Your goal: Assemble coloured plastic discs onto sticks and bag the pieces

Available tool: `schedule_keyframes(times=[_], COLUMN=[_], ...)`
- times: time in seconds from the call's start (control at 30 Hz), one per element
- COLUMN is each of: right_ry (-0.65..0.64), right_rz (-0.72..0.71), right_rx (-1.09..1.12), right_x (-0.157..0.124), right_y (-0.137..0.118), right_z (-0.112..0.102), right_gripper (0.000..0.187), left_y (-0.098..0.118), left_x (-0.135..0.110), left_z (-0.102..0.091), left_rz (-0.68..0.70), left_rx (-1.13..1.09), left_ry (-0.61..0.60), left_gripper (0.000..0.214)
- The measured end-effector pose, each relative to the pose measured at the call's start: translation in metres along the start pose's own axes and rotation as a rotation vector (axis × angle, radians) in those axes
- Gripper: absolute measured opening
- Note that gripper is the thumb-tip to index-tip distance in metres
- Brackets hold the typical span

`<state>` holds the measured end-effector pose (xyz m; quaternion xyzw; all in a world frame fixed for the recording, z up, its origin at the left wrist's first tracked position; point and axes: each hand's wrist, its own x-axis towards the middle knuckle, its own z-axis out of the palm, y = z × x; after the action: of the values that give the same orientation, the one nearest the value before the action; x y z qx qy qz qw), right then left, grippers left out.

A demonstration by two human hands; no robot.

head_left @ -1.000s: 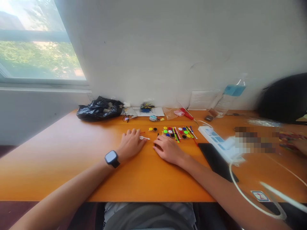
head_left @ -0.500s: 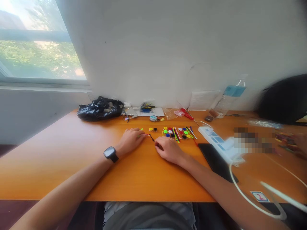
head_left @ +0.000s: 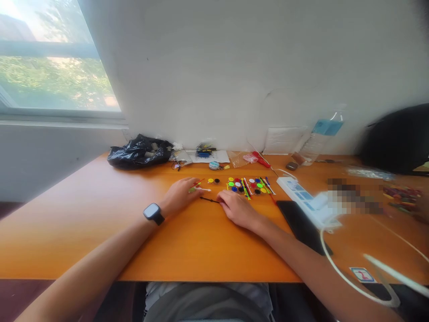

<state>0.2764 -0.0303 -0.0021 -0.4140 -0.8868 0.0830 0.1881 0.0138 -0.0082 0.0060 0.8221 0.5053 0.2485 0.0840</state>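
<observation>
My left hand (head_left: 181, 195), wearing a watch (head_left: 153, 212), is at the middle of the table with its fingers curled. Thin plastic sticks poke out from its fingertips: a white stick (head_left: 204, 190), some green and a red tip. My right hand (head_left: 237, 208) is closed, thumb and fingertips pinching the right end of a thin black plastic stick (head_left: 209, 200). That stick points left toward my left hand, its free end apart from the fingers. Behind the hands lie a yellow disc (head_left: 210, 180) and a black disc (head_left: 217, 181). Several coloured discs and sticks (head_left: 247, 188) sit beyond my right hand.
A white power strip (head_left: 298, 194) and black phone (head_left: 300, 223) lie to the right, with a white cable (head_left: 325, 255) looping over my right forearm. Along the wall are a black plastic bag (head_left: 139, 153), red-handled tool (head_left: 261, 159) and clear bottle (head_left: 317, 141). Another person's workspace is far right.
My left hand has shifted slightly left, and the white stick now shows more plainly at its fingertips. The black stick has turned from steeply slanted to nearly level, clear of the white one.
</observation>
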Motion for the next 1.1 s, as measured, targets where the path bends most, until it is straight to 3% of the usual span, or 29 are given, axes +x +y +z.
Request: schedule_keyframes(times=[0.23,0.4,0.5,0.63,0.8,0.87,1.0,1.03,1.1], right_ry=[-0.052,-0.041,-0.038,-0.044,-0.018,0.004,0.016,0.018,0.015], right_rz=[-0.057,-0.021,-0.013,-0.033,-0.076,-0.132,-0.21,-0.216,-0.225], right_rx=[-0.057,-0.13,-0.153,-0.169,-0.148,-0.112,-0.076,-0.073,-0.063], right_x=[-0.003,-0.002,-0.001,0.0,-0.001,-0.001,-0.001,0.0,0.001], right_y=[0.001,-0.005,-0.006,-0.003,-0.002,-0.003,-0.005,-0.006,-0.006], right_z=[0.003,-0.004,-0.006,-0.003,-0.001,-0.001,0.003,0.004,0.004], right_gripper=[0.027,0.008,0.006,0.01,0.011,0.013,0.017,0.016,0.014], left_y=[-0.007,-0.009,-0.007,-0.003,-0.012,-0.021,-0.035,-0.038,-0.043], left_x=[0.001,0.001,0.002,0.005,0.01,0.01,0.008,0.007,0.007], left_z=[0.011,0.014,0.011,-0.004,-0.039,-0.052,-0.067,-0.068,-0.068], left_rz=[0.036,0.024,0.019,-0.033,-0.182,-0.211,-0.246,-0.249,-0.26], left_rx=[-0.018,-0.028,-0.032,-0.012,0.164,0.161,-0.022,-0.081,-0.138], left_ry=[0.072,0.102,0.089,0.09,0.094,-0.042,-0.649,-0.749,-0.822], left_gripper=[0.03,0.028,0.028,0.033,0.05,0.055,0.057,0.055,0.046])
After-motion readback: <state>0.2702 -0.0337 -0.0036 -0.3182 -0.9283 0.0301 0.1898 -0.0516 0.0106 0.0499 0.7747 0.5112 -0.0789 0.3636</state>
